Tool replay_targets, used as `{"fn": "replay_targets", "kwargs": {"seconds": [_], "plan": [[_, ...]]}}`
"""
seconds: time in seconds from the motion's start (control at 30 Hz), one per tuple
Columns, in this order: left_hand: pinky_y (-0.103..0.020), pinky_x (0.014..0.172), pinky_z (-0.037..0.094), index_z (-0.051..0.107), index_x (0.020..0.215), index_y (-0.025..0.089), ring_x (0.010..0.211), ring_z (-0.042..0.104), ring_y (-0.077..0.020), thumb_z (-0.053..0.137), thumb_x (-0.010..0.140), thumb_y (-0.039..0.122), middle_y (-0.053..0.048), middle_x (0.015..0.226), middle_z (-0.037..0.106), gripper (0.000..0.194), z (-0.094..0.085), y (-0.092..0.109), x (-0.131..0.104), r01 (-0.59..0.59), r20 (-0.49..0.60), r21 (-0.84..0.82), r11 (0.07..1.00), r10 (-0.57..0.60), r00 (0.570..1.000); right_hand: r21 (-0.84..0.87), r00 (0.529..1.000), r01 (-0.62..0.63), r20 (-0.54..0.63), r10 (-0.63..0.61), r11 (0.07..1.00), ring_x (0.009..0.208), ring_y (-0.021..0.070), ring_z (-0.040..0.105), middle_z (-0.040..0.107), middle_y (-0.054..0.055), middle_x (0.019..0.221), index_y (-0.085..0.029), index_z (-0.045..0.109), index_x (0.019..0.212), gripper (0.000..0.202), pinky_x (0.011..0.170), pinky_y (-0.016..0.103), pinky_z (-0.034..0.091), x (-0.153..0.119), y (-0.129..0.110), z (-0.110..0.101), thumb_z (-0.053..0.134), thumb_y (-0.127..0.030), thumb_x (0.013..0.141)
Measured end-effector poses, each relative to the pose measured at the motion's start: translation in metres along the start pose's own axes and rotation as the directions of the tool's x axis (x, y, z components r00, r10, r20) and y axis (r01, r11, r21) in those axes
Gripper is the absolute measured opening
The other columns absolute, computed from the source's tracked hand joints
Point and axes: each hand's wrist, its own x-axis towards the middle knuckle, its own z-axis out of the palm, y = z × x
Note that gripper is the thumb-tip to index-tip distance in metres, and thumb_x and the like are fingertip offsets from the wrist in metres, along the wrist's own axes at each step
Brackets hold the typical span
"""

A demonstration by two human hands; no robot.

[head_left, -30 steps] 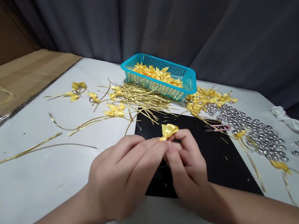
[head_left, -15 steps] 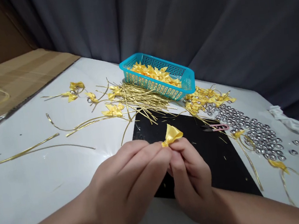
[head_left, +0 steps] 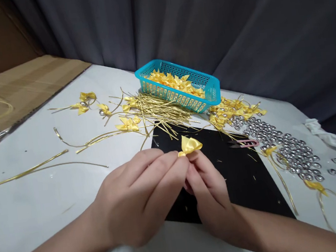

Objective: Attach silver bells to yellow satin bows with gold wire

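Note:
A yellow satin ribbon bow is pinched between my two hands, its loops and ends poking up above the fingertips. My left hand is closed on its left side, back of the hand toward me. From the right, the thumb and fingers of my right hand grip the same bow. The fingers cover its lower part, so whatever is behind them cannot be seen. Both hands are held over the near left part of a black mat.
A blue plastic basket of yellow bows stands at the back. Gold cords lie before it. Pink-handled thread snips rest on the mat's right edge, near silver beads, bows with cords and a white cloth.
Both hands have shifted slightly left and up with the bow. The bow has tilted, its loop now spreading more to the right.

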Motion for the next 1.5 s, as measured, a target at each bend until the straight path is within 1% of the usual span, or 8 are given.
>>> {"fn": "replay_targets", "kwargs": {"seconds": [0.2,0.33,0.6,0.8,0.93,1.13,1.37,1.5], "plan": [[-0.02,0.077,0.048,0.057,0.103,0.013,0.086,0.055,-0.0138,0.033,0.09,0.012,-0.003,0.091,0.067,0.027,-0.001,-0.0006,0.0021,-0.02,-0.024,-0.015,1.0,0.019,1.0,-0.078,0.998,0.057,-0.015,-0.058,0.995,0.056,0.004,0.034,0.037,-0.005,0.065,-0.019,0.043,0.086,0.019,0.054,0.015,0.032,-0.0029,-0.0006,-0.001,0.029,-0.012,0.096],[-0.021,0.075,0.048,0.057,0.099,0.014,0.081,0.055,-0.0136,0.029,0.092,0.012,-0.003,0.089,0.066,0.028,0.0007,-0.0004,0.0035,-0.048,-0.003,-0.045,0.998,0.048,0.999,-0.159,0.995,0.095,-0.005,-0.097,0.983,0.059,0.0033,0.037,0.041,-0.004,0.067,-0.018,0.041,0.084,0.019,0.058,0.014,0.034,-0.0014,-0.0024,-0.0013,0.029,-0.01,0.095],[-0.023,0.068,0.047,0.056,0.097,0.016,0.075,0.055,-0.0141,0.022,0.094,0.013,-0.003,0.086,0.067,0.035,0.0009,0.0003,0.0037,-0.078,0.046,-0.078,0.994,0.081,0.996,-0.212,0.99,0.142,0.011,-0.143,0.967,0.057,0.0041,0.035,0.037,-0.005,0.064,-0.018,0.038,0.081,0.018,0.057,0.014,0.035,0.0006,-0.0029,-0.0025,0.029,-0.011,0.094],[-0.023,0.084,0.044,0.057,0.103,0.013,0.087,0.053,-0.0153,0.025,0.093,0.014,-0.004,0.096,0.065,0.033,0.0023,-0.0002,0.0012,-0.094,0.023,-0.014,0.995,0.095,0.995,-0.257,0.983,0.185,0.043,-0.18,0.949,0.052,0.0046,0.036,0.041,-0.005,0.061,-0.018,0.036,0.077,0.017,0.051,0.015,0.036,0.0028,-0.0044,-0.0018,0.034,-0.008,0.091],[-0.022,0.09,0.043,0.058,0.102,0.012,0.09,0.053,-0.0143,0.027,0.092,0.012,-0.004,0.096,0.065,0.033,0.0024,-0.0018,0.0008,-0.098,-0.006,0.004,0.995,0.098,0.995,-0.3,0.979,0.2,0.035,-0.199,0.933,0.056,0.0058,0.043,0.045,-0.003,0.064,-0.018,0.039,0.077,0.017,0.056,0.016,0.04,0.0029,-0.002,-0.003,0.034,-0.009,0.09],[-0.023,0.078,0.048,0.058,0.097,0.013,0.084,0.054,-0.0147,0.027,0.091,0.012,-0.004,0.092,0.066,0.032,-0.0005,-0.0031,0.0029,-0.12,-0.002,-0.011,0.993,0.12,0.993,-0.338,0.974,0.22,0.027,-0.224,0.915,0.055,0.0077,0.044,0.047,-0.002,0.064,-0.019,0.041,0.077,0.018,0.056,0.019,0.04,0.0007,0.0017,-0.0044,0.033,-0.009,0.09],[-0.022,0.064,0.049,0.058,0.078,0.019,0.071,0.056,-0.0133,0.023,0.093,0.013,-0.002,0.079,0.066,0.039,-0.0043,-0.0042,0.0081,-0.06,0.078,-0.164,0.985,0.074,0.994,-0.356,0.984,0.178,0.038,-0.176,0.917,0.056,0.0109,0.047,0.051,0.001,0.064,-0.021,0.043,0.077,0.018,0.058,0.022,0.043,-0.0002,-0.0021,-0.0047,0.034,-0.014,0.092],[-0.024,0.061,0.048,0.059,0.078,0.019,0.069,0.056,-0.0136,0.025,0.093,0.012,-0.002,0.076,0.066,0.037,-0.003,-0.0029,0.0083,-0.027,0.108,-0.195,0.981,0.049,0.993,-0.324,0.984,0.177,0.054,-0.168,0.93,0.056,0.012,0.047,0.051,0.001,0.064,-0.021,0.043,0.076,0.019,0.058,0.024,0.043,0.0,-0.0022,-0.0052,0.034,-0.017,0.092]]}}
